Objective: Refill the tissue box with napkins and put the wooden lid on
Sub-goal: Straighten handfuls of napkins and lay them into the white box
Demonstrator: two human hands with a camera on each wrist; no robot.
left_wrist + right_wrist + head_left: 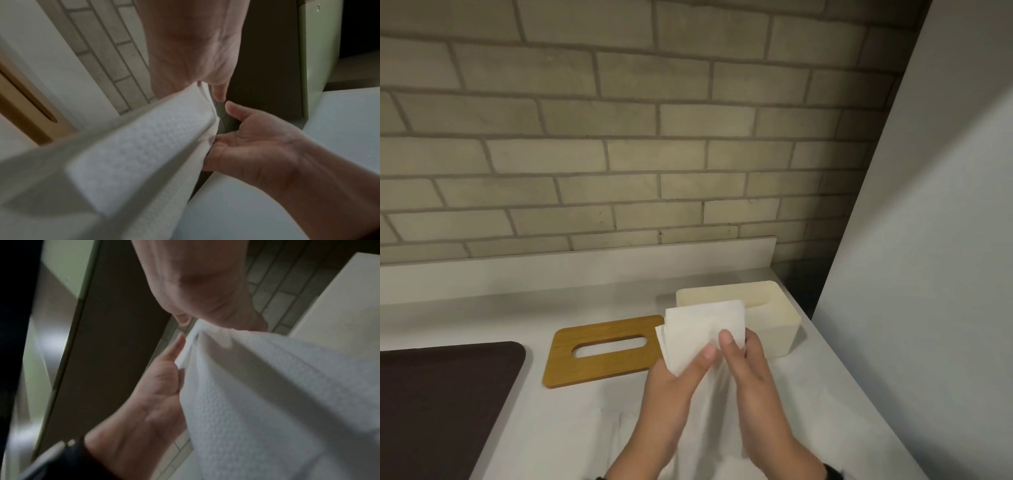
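Both hands hold a stack of white napkins (pixel 702 322) just in front of the open cream tissue box (pixel 780 330). My left hand (pixel 685 366) grips the stack from the left with its thumb on top. My right hand (pixel 744 353) pinches it from the right, thumb on the front sheet. The napkins (pixel 144 146) fill the left wrist view, and the napkins (pixel 267 386) hang below my right hand (pixel 195 280) in the right wrist view. The wooden lid (pixel 602 368), with its oval slot, lies flat on the counter left of the box.
A white counter (pixel 842 394) runs along a grey brick wall (pixel 619 154). A dark brown mat (pixel 441 404) lies at the left front. A tall pale panel (pixel 928 274) stands close on the right of the box.
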